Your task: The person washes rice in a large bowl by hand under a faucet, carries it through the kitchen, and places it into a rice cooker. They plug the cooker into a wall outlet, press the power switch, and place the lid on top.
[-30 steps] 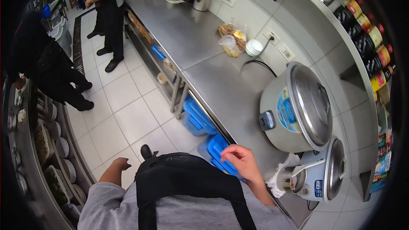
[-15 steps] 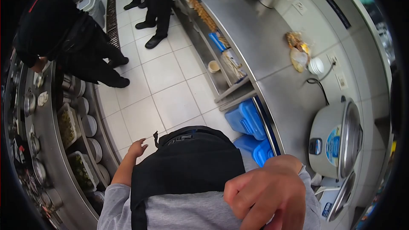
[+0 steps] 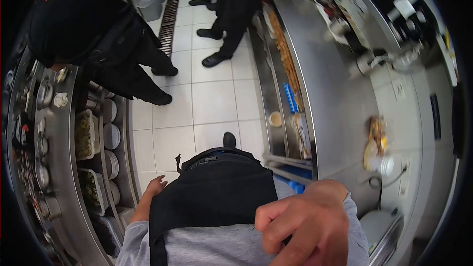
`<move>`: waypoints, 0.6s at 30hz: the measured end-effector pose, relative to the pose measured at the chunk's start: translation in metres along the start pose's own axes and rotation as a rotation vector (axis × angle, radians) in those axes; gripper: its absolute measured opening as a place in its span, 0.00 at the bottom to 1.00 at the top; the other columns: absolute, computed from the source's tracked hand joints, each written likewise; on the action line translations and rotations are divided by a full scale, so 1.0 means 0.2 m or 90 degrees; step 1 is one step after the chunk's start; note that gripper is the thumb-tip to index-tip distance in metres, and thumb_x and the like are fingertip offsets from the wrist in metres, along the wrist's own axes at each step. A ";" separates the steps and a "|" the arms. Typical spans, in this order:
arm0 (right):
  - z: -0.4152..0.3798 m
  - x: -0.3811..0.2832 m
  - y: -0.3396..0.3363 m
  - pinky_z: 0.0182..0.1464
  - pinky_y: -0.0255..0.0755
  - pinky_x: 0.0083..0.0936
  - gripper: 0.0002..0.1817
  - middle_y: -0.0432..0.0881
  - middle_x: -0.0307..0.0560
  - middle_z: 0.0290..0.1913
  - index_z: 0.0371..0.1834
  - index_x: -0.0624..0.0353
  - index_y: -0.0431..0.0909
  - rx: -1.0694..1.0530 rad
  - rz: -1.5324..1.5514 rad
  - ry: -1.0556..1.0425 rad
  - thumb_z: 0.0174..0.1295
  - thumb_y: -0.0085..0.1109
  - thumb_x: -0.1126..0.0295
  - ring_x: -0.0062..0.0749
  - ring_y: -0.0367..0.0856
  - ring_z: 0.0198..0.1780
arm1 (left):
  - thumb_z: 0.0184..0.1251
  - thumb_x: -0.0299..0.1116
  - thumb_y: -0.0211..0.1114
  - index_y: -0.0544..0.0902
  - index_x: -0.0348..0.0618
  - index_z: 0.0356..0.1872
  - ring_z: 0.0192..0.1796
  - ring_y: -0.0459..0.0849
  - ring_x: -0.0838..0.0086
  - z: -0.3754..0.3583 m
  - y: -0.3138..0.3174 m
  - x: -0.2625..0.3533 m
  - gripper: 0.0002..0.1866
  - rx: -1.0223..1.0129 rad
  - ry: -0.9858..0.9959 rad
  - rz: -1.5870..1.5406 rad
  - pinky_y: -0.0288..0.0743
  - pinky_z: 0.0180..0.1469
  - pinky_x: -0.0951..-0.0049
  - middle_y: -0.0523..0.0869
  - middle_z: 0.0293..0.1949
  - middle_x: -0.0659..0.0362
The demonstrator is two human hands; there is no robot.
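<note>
My left hand point(image 3: 156, 186) hangs low at my left side, its fingers loosely stretched and nothing seen in them. It is nearest to the black apron point(image 3: 212, 192) and the shelves on the left. Close to the camera, in front of my grey shirt point(image 3: 212, 244), my right hand point(image 3: 308, 224) is held up with its fingers curled. The fingertips drop out of the bottom of the view, so whatever they may hold is hidden.
A steel counter point(image 3: 340, 118) runs along the right, bearing a bag of food point(image 3: 377, 138) and a rice cooker point(image 3: 379, 231). On the left, shelves hold plates point(image 3: 112, 136) and food tubs point(image 3: 88, 135). Two people in dark clothes stand ahead, one at left point(image 3: 98, 44), another point(image 3: 234, 15) further off.
I have stepped forward and the view has turned left. The rice cooker and blue bins have slid down the frame, and my shoe now shows. Both hands keep about the same pose.
</note>
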State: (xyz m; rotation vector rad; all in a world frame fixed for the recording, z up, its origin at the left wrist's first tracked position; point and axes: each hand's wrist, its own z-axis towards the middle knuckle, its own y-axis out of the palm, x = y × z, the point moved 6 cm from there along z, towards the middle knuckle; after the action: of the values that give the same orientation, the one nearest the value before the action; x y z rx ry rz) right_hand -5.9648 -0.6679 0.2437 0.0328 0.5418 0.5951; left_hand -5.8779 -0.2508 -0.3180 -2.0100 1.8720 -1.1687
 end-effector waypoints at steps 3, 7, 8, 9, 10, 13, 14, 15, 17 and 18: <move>0.21 0.06 -0.30 0.26 0.57 0.23 0.22 0.79 0.47 0.37 0.48 0.38 0.87 -0.055 0.024 0.011 0.65 0.49 0.81 0.28 0.68 0.25 | 0.68 0.44 0.62 0.73 0.49 0.66 0.57 0.82 0.55 0.16 -0.18 0.40 0.27 -0.006 -0.067 -0.150 0.75 0.59 0.61 0.81 0.57 0.45; 0.26 0.24 -0.67 0.40 0.67 0.32 0.11 0.77 0.50 0.46 0.50 0.57 0.76 -0.191 0.113 0.204 0.73 0.46 0.67 0.36 0.76 0.38 | 0.68 0.41 0.63 0.74 0.54 0.65 0.53 0.84 0.55 0.36 -0.53 0.81 0.25 0.134 -0.017 -0.163 0.77 0.56 0.61 0.82 0.56 0.47; 0.29 0.30 -0.68 0.40 0.67 0.32 0.11 0.77 0.50 0.46 0.50 0.57 0.76 -0.198 0.122 0.209 0.73 0.46 0.67 0.36 0.76 0.38 | 0.68 0.41 0.62 0.74 0.54 0.65 0.52 0.84 0.55 0.38 -0.60 0.87 0.25 0.172 -0.023 -0.170 0.77 0.56 0.61 0.82 0.55 0.47; 0.33 0.32 -0.69 0.34 0.62 0.29 0.13 0.78 0.48 0.41 0.48 0.45 0.81 -0.111 0.089 0.121 0.69 0.47 0.74 0.32 0.73 0.32 | 0.68 0.41 0.62 0.74 0.54 0.65 0.52 0.84 0.55 0.41 -0.63 0.88 0.25 0.173 -0.030 -0.178 0.77 0.56 0.61 0.82 0.55 0.47; 0.37 0.32 -0.76 0.29 0.58 0.25 0.24 0.79 0.45 0.37 0.46 0.33 0.86 -0.023 0.053 0.033 0.66 0.48 0.81 0.27 0.69 0.27 | 0.68 0.42 0.62 0.74 0.54 0.65 0.52 0.84 0.56 0.44 -0.64 0.86 0.25 0.162 -0.046 -0.178 0.77 0.56 0.61 0.82 0.55 0.47; 0.55 0.42 -1.00 0.30 0.57 0.26 0.25 0.79 0.44 0.37 0.47 0.27 0.85 -0.125 -0.045 0.033 0.68 0.47 0.81 0.27 0.69 0.28 | 0.67 0.44 0.62 0.75 0.52 0.64 0.56 0.81 0.55 0.52 -0.66 0.74 0.25 0.098 -0.065 -0.125 0.75 0.59 0.61 0.82 0.56 0.49; 0.59 0.46 -1.06 0.30 0.57 0.26 0.25 0.79 0.44 0.37 0.47 0.27 0.85 -0.131 -0.049 0.031 0.68 0.47 0.81 0.27 0.69 0.28 | 0.67 0.45 0.62 0.75 0.52 0.64 0.58 0.80 0.55 0.57 -0.63 0.64 0.25 0.082 -0.050 -0.088 0.74 0.60 0.61 0.81 0.57 0.49; 0.63 0.49 -1.12 0.30 0.57 0.26 0.26 0.79 0.43 0.37 0.47 0.26 0.85 -0.113 -0.087 -0.007 0.68 0.47 0.81 0.26 0.68 0.27 | 0.66 0.47 0.62 0.75 0.52 0.64 0.60 0.79 0.55 0.61 -0.60 0.54 0.26 0.053 -0.083 -0.103 0.73 0.62 0.61 0.80 0.59 0.50; 0.72 0.56 -1.23 0.30 0.56 0.25 0.26 0.79 0.43 0.37 0.48 0.25 0.84 -0.103 -0.136 -0.055 0.69 0.46 0.81 0.26 0.68 0.27 | 0.65 0.49 0.63 0.75 0.53 0.64 0.63 0.76 0.56 0.72 -0.50 0.23 0.28 -0.028 -0.153 -0.088 0.70 0.65 0.61 0.79 0.60 0.50; 0.78 0.60 -1.27 0.30 0.56 0.25 0.26 0.79 0.43 0.37 0.48 0.25 0.84 -0.128 -0.124 -0.016 0.68 0.47 0.81 0.26 0.68 0.27 | 0.65 0.51 0.63 0.75 0.54 0.65 0.64 0.76 0.57 0.82 -0.49 0.13 0.28 -0.078 -0.190 -0.059 0.69 0.66 0.61 0.79 0.61 0.50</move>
State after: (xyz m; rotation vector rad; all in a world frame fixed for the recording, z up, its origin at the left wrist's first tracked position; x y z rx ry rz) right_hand -5.6701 -0.7947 0.2748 -0.2005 0.4528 0.4551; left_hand -5.7024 -0.3169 -0.3612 -2.2127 1.7556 -0.7358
